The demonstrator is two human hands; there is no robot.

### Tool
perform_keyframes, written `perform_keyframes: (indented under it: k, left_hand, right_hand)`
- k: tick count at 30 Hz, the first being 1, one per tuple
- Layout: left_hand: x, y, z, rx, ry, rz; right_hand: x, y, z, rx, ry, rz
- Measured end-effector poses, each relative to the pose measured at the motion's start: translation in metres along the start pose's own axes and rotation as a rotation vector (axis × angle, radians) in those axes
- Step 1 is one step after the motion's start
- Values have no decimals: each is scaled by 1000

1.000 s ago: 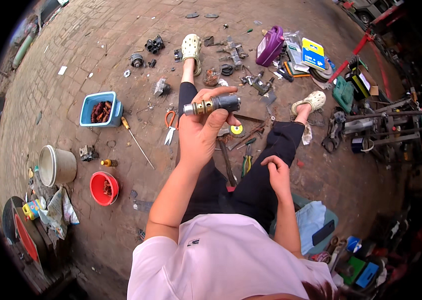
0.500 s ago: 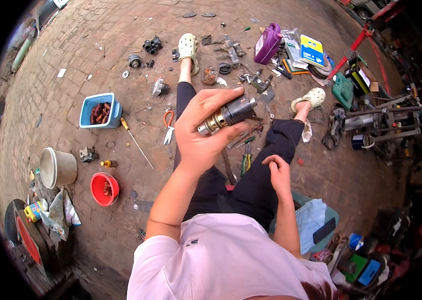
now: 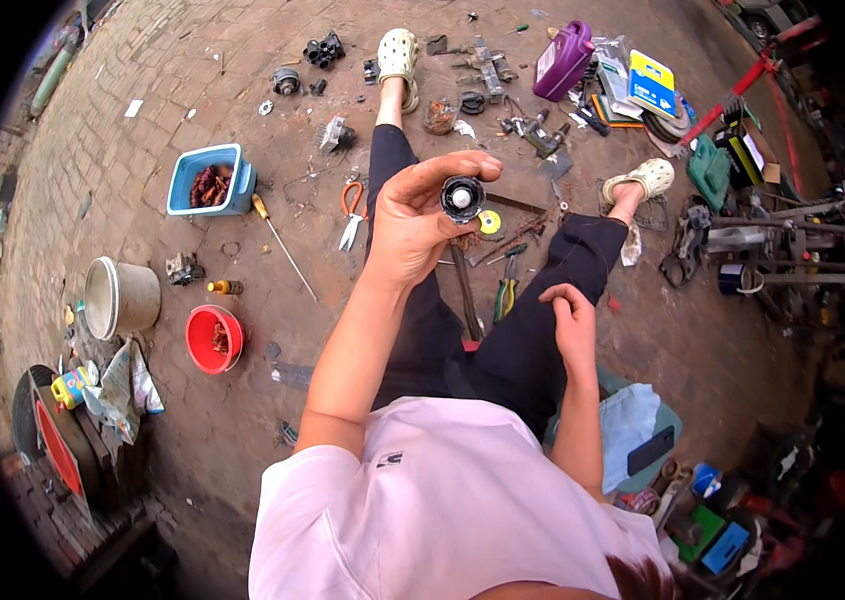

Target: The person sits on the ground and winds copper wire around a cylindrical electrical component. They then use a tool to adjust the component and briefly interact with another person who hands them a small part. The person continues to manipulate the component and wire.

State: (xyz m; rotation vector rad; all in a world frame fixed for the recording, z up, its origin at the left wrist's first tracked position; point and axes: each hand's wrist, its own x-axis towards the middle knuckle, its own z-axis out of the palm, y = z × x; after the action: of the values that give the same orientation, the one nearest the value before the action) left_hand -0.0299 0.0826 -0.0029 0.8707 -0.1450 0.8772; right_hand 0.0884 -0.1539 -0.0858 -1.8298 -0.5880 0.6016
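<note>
My left hand [image 3: 413, 215] is closed around a cylindrical metal part [image 3: 462, 199], raised between my legs and turned end-on, showing a dark ring with a pale centre. My right hand [image 3: 570, 322] rests by my right thigh [image 3: 533, 310], fingers curled with nothing seen in them. Pliers [image 3: 505, 295], a yellow disc [image 3: 490, 222] and metal bars [image 3: 466, 295] lie on the paving between my legs. Orange-handled scissors [image 3: 350, 225] are just left of my left leg.
Left lie a blue tub [image 3: 179, 194], red bucket [image 3: 202, 337], pale bucket [image 3: 133, 298] and screwdriver [image 3: 293, 265]. Metal parts [image 3: 543, 135] and a purple jug [image 3: 563, 60] lie ahead. Tool piles and a metal frame [image 3: 783, 235] crowd the right; a phone [image 3: 651, 450] sits on blue cloth.
The part in my left hand has turned from side-on, through a slant, to end-on, with the hand's fingers shifting around it. The view has shifted slightly; my right hand remains by the thigh.
</note>
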Motion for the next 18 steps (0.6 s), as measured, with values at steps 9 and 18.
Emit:
perform_keyframes:
  k: [9,18]
  left_hand:
    - [-9,-9,-17,-103,108,-60]
    - [-22,-5,-40,-172,75,-127]
  right_hand:
    - [0,-3,0,-27,-12,32]
    - [5,-8,6,-24,-36,5]
